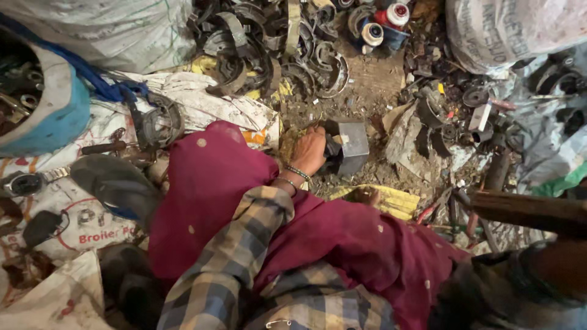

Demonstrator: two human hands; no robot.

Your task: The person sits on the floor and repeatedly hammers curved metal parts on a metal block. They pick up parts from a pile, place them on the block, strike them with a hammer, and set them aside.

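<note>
At nine o'clock a blue tub [58,107] full of dark metal bits sits on printed white sacking [67,214], with a worn dark sandal [113,183] lying just inside it toward the centre. Near ten o'clock a round black metal part [160,122] rests on the sacking beside the magenta cloth [208,183] that covers the person's lap. At the centre the left hand [310,151], its wrist ringed with bangles [293,177] and its arm in a checked sleeve [232,256], is closed over a small dark piece [334,154] pressed against the side of a grey metal block [353,145] standing on the dirt floor. At twelve o'clock lies a heap of curved brake-shoe-like scrap [269,49], with red and white capped cylinders [385,24] just right of it. At two o'clock more scrap litters grey sheeting [538,140]. At four o'clock the right hand [559,256] is mostly cut off at the frame edge, dark and blurred; a thick brown wooden handle [526,211] lies just above it, well apart from the left hand, and I cannot tell whether the fingers are closed on it.
</note>
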